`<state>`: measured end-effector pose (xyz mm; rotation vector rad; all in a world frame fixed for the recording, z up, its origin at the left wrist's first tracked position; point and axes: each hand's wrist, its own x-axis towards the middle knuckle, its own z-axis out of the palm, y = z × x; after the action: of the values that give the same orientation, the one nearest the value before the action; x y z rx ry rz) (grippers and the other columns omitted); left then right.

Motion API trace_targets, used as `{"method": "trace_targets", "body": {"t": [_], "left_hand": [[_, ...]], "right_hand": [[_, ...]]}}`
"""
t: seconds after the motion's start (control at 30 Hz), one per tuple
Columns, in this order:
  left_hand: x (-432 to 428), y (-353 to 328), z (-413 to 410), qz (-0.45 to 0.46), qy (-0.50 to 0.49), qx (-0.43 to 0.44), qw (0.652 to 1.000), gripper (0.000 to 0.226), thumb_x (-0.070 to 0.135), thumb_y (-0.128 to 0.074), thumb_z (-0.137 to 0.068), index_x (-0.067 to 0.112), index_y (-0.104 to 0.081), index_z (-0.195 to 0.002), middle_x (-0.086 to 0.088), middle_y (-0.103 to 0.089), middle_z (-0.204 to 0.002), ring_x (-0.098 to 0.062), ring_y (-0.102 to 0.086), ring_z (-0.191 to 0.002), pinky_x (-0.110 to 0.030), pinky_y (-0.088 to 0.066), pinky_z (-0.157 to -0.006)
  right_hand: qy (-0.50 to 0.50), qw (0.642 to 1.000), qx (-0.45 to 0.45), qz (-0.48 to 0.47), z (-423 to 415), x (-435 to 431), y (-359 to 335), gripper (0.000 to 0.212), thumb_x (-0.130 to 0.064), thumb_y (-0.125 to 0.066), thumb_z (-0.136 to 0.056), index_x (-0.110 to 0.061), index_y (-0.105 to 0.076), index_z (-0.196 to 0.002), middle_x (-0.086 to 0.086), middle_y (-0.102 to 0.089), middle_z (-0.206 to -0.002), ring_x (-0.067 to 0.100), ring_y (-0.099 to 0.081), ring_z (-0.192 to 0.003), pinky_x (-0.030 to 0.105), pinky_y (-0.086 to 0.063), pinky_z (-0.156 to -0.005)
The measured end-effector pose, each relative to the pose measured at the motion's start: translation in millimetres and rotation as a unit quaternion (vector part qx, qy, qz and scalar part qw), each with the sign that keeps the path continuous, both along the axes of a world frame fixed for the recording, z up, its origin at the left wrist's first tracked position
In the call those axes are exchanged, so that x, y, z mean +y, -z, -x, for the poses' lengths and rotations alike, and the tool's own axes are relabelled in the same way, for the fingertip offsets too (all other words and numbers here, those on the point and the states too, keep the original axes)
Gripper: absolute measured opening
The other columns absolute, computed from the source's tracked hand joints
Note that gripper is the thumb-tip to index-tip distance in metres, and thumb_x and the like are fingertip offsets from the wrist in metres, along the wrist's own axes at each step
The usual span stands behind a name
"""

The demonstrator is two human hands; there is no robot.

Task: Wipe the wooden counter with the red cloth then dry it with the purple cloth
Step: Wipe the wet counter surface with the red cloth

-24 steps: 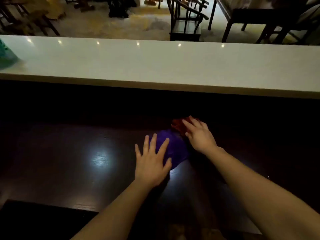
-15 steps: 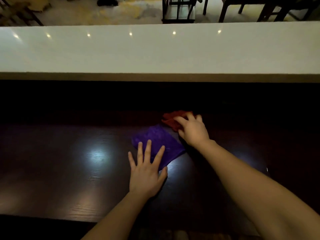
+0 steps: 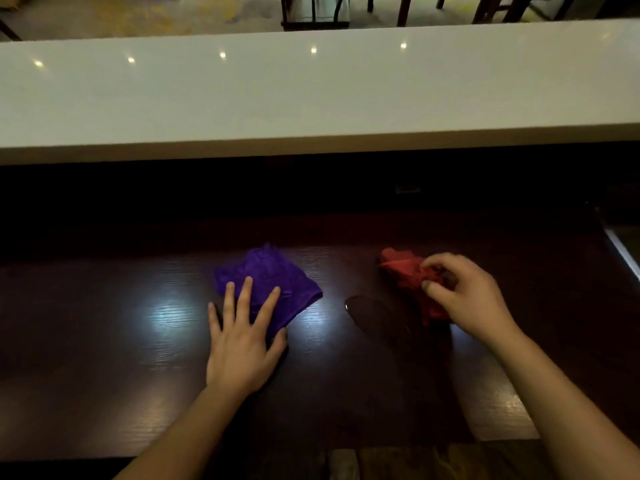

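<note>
right hand [image 3: 465,296]: grip closed, pinching bunched red cloth [image 3: 407,277], centre-right of frame | left hand [image 3: 242,337]: flat, fingers spread, pressing purple cloth [image 3: 268,277] at centre | cloths well apart on dark wooden surface [image 3: 104,341] | white ledge [image 3: 311,95] across upper frame

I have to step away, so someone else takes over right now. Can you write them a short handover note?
Left hand: flat, fingers spread on the near edge of the flat purple cloth, not gripping.
Right hand: fingers pinching the crumpled red cloth, bunched against the dark wooden counter.
The cloths lie apart, purple left, red right.
Done: red cloth in hand.
Left: wipe with the red cloth, then dry with the purple.
</note>
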<state>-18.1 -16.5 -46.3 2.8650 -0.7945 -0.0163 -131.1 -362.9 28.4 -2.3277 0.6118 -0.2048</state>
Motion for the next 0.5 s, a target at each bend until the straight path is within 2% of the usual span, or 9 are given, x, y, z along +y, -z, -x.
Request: {"method": "trace_targets", "body": {"t": [0.07,0.1,0.17,0.23,0.3,0.4,0.5], "left_hand": [[0,-1,2,0.002,0.01,-0.013,1.0,0.071,0.059,-0.038,-0.089,0.039,-0.02,-0.154,-0.013,-0.011,-0.165,-0.033,0.005,-0.152,-0.066,-0.009,-0.116],[0,-2,3,-0.001,0.02,-0.023,1.0,0.071,0.058,-0.04,-0.088,0.037,-0.023,-0.154,-0.015,-0.014,-0.164,-0.034,0.003,-0.152,-0.066,-0.007,-0.117],[-2,-3,5,-0.014,0.06,-0.049,0.997,0.07,0.056,-0.043,-0.087,0.034,-0.03,-0.152,-0.016,-0.02,-0.162,-0.036,-0.002,-0.151,-0.067,-0.007,-0.116],[-8,-5,7,-0.026,0.111,-0.067,0.991,0.069,0.056,-0.044,-0.086,0.036,-0.032,-0.151,-0.015,-0.022,-0.162,-0.036,-0.004,-0.151,-0.068,-0.008,-0.115],[-20,-6,15,-0.029,0.136,-0.062,0.988,0.068,0.058,-0.043,-0.087,0.041,-0.029,-0.151,-0.013,-0.021,-0.163,-0.035,-0.003,-0.151,-0.066,-0.006,-0.116],[-31,-4,28,-0.013,0.109,-0.032,0.993,0.065,0.059,-0.04,-0.09,0.041,-0.027,-0.151,-0.013,-0.022,-0.162,-0.033,-0.002,-0.152,-0.063,-0.002,-0.118],[-29,1,29,-0.004,0.103,-0.031,0.994,0.063,0.06,-0.038,-0.092,0.039,-0.03,-0.151,-0.012,-0.023,-0.162,-0.031,-0.001,-0.152,-0.063,-0.002,-0.118]], "right_hand": [[-0.024,0.995,0.015,0.097,18,9,14,0.031,-0.036,-0.077,-0.077,-0.037,-0.068,-0.107,-0.002,-0.062,-0.104,0.027,-0.058,-0.094,0.034,-0.043,-0.081],[-0.043,0.987,0.035,0.151,23,16,21,0.04,-0.048,-0.075,-0.077,-0.041,-0.065,-0.115,-0.001,-0.06,-0.118,0.031,-0.053,-0.107,0.037,-0.041,-0.087],[-0.089,0.974,0.082,0.191,26,26,34,0.061,-0.063,-0.065,-0.079,-0.052,-0.046,-0.136,-0.002,-0.036,-0.154,0.034,-0.029,-0.14,0.048,-0.032,-0.106],[-0.113,0.969,0.116,0.185,21,34,44,0.065,-0.068,-0.051,-0.085,-0.056,-0.027,-0.144,-0.008,-0.008,-0.165,0.028,-0.006,-0.151,0.052,-0.018,-0.118],[-0.097,0.968,0.123,0.194,21,40,50,0.057,-0.063,-0.046,-0.09,-0.052,-0.033,-0.144,-0.01,-0.01,-0.165,0.027,-0.011,-0.151,0.05,-0.023,-0.118],[-0.011,0.972,0.113,0.204,50,56,48,0.042,-0.048,-0.056,-0.092,-0.041,-0.052,-0.133,-0.006,-0.034,-0.157,0.029,-0.035,-0.139,0.049,-0.039,-0.103],[0.033,0.963,0.111,0.245,96,89,50,0.039,-0.054,-0.056,-0.088,-0.044,-0.054,-0.126,-0.004,-0.046,-0.147,0.029,-0.046,-0.12,0.046,-0.045,-0.086]]}}
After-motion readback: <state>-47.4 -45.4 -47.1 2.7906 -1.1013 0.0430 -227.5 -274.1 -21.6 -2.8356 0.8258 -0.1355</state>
